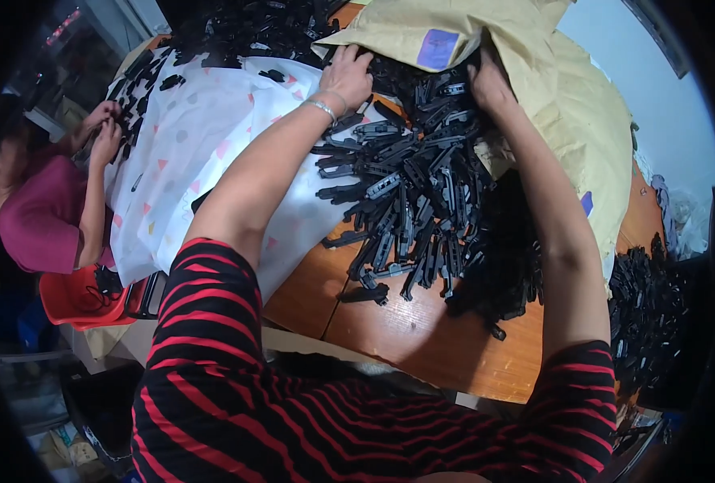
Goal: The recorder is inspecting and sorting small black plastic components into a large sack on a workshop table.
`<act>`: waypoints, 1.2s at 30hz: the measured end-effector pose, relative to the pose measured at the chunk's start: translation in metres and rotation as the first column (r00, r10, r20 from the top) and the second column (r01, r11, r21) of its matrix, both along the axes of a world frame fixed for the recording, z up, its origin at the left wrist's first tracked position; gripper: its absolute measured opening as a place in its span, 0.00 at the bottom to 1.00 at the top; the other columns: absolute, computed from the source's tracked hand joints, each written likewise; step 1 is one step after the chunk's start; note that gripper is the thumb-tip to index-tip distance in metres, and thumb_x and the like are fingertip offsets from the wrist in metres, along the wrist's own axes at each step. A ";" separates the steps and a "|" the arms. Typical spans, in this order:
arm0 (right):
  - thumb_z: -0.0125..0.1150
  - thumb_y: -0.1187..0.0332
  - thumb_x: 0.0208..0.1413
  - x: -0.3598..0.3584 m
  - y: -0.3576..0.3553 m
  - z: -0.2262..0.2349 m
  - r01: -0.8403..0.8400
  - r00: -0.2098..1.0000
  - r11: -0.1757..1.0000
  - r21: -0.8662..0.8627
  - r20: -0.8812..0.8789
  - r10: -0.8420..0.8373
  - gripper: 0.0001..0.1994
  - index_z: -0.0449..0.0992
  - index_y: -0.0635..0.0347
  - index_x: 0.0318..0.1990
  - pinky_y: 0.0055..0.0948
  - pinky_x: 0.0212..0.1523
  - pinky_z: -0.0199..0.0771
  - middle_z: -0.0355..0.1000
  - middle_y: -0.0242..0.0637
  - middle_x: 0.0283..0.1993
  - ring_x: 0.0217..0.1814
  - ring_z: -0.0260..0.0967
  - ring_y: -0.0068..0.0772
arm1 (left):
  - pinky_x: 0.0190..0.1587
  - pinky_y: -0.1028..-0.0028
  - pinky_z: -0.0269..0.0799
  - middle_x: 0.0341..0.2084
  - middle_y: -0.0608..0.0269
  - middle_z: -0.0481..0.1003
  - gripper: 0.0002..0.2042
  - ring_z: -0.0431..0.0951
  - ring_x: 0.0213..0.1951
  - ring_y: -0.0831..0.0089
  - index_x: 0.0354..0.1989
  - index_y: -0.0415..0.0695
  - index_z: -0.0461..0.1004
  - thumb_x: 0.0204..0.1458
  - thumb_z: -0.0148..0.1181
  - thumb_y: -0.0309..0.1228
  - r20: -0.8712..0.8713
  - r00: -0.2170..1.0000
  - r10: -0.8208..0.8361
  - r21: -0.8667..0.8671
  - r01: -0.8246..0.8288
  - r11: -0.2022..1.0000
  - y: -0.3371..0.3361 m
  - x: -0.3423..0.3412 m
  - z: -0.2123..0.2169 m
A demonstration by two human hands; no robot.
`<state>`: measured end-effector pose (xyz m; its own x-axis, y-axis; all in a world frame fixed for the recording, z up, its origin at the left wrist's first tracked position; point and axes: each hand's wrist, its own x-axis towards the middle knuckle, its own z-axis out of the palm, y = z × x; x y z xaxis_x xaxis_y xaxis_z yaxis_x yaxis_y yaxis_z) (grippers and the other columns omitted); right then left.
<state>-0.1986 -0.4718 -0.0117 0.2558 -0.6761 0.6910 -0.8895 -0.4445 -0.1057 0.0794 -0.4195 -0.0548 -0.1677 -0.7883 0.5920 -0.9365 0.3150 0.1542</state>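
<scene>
A large heap of black plastic parts (410, 193) lies on the wooden table (422, 338), spilling out from under a tan sack (566, 105). My left hand (347, 74), with a silver bracelet at the wrist, rests palm down on the sack's lower edge and the top of the heap. My right hand (488, 84) reaches into the sack's mouth, fingers buried among the parts and the cloth; what it grips is hidden. Both forearms stretch out from red-and-black striped sleeves.
A white sheet with coloured triangles (188, 153) covers the table's left part, with more black parts (236, 32) beyond it. A person in a magenta top (43, 217) sits at left handling small parts. A red stool (80, 298) stands below; another pile of black parts (643, 314) lies at right.
</scene>
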 end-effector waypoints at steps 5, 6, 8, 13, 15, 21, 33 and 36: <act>0.52 0.68 0.56 -0.023 -0.060 -0.012 0.107 0.990 0.994 0.016 0.087 -0.108 0.30 0.51 0.66 0.65 0.39 0.70 0.47 0.52 0.59 0.67 0.70 0.47 0.56 | 0.59 0.56 0.63 0.56 0.45 0.66 0.22 0.65 0.58 0.50 0.56 0.41 0.66 0.55 0.50 0.39 -0.017 0.999 0.030 0.267 -0.025 0.963 -0.045 -0.027 0.012; 0.51 0.67 0.56 -0.013 -0.062 -0.018 0.158 0.983 0.985 0.074 0.085 -0.164 0.27 0.55 0.66 0.62 0.42 0.67 0.51 0.56 0.60 0.63 0.67 0.51 0.58 | 0.59 0.56 0.63 0.56 0.43 0.66 0.23 0.65 0.58 0.49 0.55 0.40 0.67 0.55 0.50 0.41 -0.035 0.996 0.085 0.371 -0.066 0.926 -0.052 -0.024 0.017; 0.50 0.64 0.56 0.005 -0.064 -0.028 0.253 0.959 0.949 0.188 0.076 -0.271 0.22 0.64 0.65 0.56 0.48 0.61 0.60 0.64 0.62 0.57 0.61 0.60 0.62 | 0.58 0.54 0.64 0.57 0.39 0.65 0.26 0.64 0.59 0.48 0.53 0.38 0.68 0.54 0.50 0.47 -0.110 0.984 0.141 0.335 -0.097 0.937 -0.059 -0.013 0.012; 0.44 0.54 0.60 -0.097 -0.152 -0.070 0.379 0.867 0.915 -0.137 -0.294 -0.402 0.27 0.60 0.62 0.62 0.40 0.65 0.58 0.62 0.52 0.63 0.65 0.59 0.50 | 0.61 0.57 0.61 0.60 0.42 0.62 0.36 0.63 0.61 0.48 0.62 0.42 0.60 0.49 0.58 0.51 -0.323 0.943 0.081 0.142 -0.037 0.989 -0.092 -0.026 0.012; 0.40 0.53 0.62 -0.143 -0.172 -0.066 -0.035 0.863 0.989 0.146 -0.494 0.104 0.27 0.60 0.60 0.64 0.36 0.66 0.57 0.61 0.47 0.65 0.67 0.57 0.43 | 0.60 0.56 0.63 0.56 0.41 0.67 0.33 0.66 0.58 0.48 0.59 0.42 0.65 0.48 0.58 0.51 -0.306 0.945 0.113 0.250 -0.035 0.968 -0.095 -0.046 0.020; 0.41 0.53 0.62 0.031 -0.075 -0.036 -0.251 0.964 0.914 0.318 0.165 0.207 0.24 0.69 0.59 0.58 0.36 0.62 0.61 0.65 0.48 0.62 0.64 0.61 0.48 | 0.59 0.59 0.64 0.58 0.46 0.67 0.30 0.67 0.58 0.50 0.58 0.48 0.69 0.49 0.56 0.53 -0.291 0.908 0.301 0.224 -0.241 0.944 -0.065 0.004 -0.006; 0.48 0.38 0.51 0.032 0.025 0.021 0.203 0.936 0.844 0.497 -0.353 -0.018 0.30 0.80 0.55 0.44 0.40 0.54 0.71 0.76 0.46 0.47 0.51 0.73 0.47 | 0.56 0.64 0.64 0.49 0.41 0.73 0.26 0.71 0.53 0.49 0.52 0.39 0.71 0.49 0.52 0.46 -0.591 0.801 -0.099 0.312 0.340 0.887 -0.014 -0.041 -0.011; 0.51 0.38 0.48 0.029 0.045 0.019 0.034 0.988 0.846 0.533 -0.145 0.052 0.32 0.77 0.53 0.50 0.40 0.55 0.69 0.75 0.48 0.48 0.53 0.72 0.49 | 0.53 0.68 0.66 0.43 0.48 0.75 0.22 0.74 0.48 0.59 0.50 0.38 0.70 0.48 0.55 0.38 -0.702 0.683 -0.202 0.219 0.477 0.851 0.004 -0.044 -0.003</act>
<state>-0.1694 -0.4271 0.0070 0.3335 -0.9256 0.1790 -0.9098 -0.3658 -0.1962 0.0350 -0.4152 -0.0577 -0.1631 -0.9240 0.3460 -0.4038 0.3825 0.8311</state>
